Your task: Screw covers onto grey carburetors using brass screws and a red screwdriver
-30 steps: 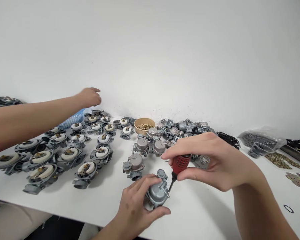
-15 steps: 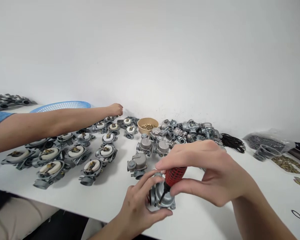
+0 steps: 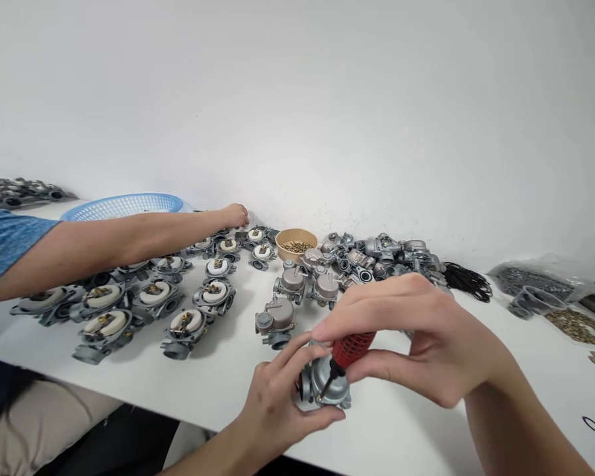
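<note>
Carburetor [image 3: 327, 387], low and centre in the frame near the table [image 3: 426, 423] edge, is gripped around its body by the left hand [image 3: 272, 413], judged rigid, fairly heavy cast metal, while a screwdriver [image 3: 347, 354] is pinched in the right hand [image 3: 416, 337].

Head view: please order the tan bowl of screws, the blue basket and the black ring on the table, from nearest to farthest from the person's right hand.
From the right hand, which holds the red-handled screwdriver:
1. Tan bowl of screws, behind the hand, towards the wall.
2. Black ring, far right, near the table's front edge.
3. Blue basket, far left, by the wall.
</note>
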The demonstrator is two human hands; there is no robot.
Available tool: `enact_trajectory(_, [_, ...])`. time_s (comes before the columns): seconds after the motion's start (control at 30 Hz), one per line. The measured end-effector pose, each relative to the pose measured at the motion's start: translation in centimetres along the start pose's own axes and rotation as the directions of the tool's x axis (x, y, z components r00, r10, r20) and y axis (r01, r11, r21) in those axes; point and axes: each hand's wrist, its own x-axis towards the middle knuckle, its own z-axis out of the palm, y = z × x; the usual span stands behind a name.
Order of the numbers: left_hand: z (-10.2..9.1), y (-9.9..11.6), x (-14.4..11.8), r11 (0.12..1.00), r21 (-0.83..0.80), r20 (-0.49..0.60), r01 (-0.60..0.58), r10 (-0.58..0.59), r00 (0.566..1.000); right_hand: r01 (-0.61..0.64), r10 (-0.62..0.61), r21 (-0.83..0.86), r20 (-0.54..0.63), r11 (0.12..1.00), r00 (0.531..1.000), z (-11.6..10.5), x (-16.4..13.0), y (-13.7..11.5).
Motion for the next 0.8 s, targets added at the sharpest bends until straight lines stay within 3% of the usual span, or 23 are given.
enact_trajectory(0.17, [0.18, -0.09, 0.09, 0.999, 0.000, -0.059, -0.032, 0.032, 0.998, -0.009, 0.007, 0.047, 0.023, 0.999, 1.000, 0.51, -0.15, -0.28])
enact_trajectory(0.37, [-0.07, -0.13, -0.01, 1.000, -0.005, -0.016, -0.019, 0.018, 1.000, 0.023, -0.024, -0.013, -0.101, 1.000, 0.995, 0.02, -0.17, -0.33])
enact_trajectory(0.6, [-0.07, -0.09, -0.07, 1.000, -0.008, -0.014, -0.021, 0.021, 1.000, 0.013, -0.014, -0.032, -0.027, 0.999, 1.000, -0.07, -0.08, 0.21])
enact_trajectory(0.8, [-0.08, -0.11, -0.02, 0.998, -0.031, -0.039, -0.052, 0.051, 0.998, 0.014, -0.016, -0.032, -0.044, 0.999, 0.999, 0.13, -0.13, 0.29])
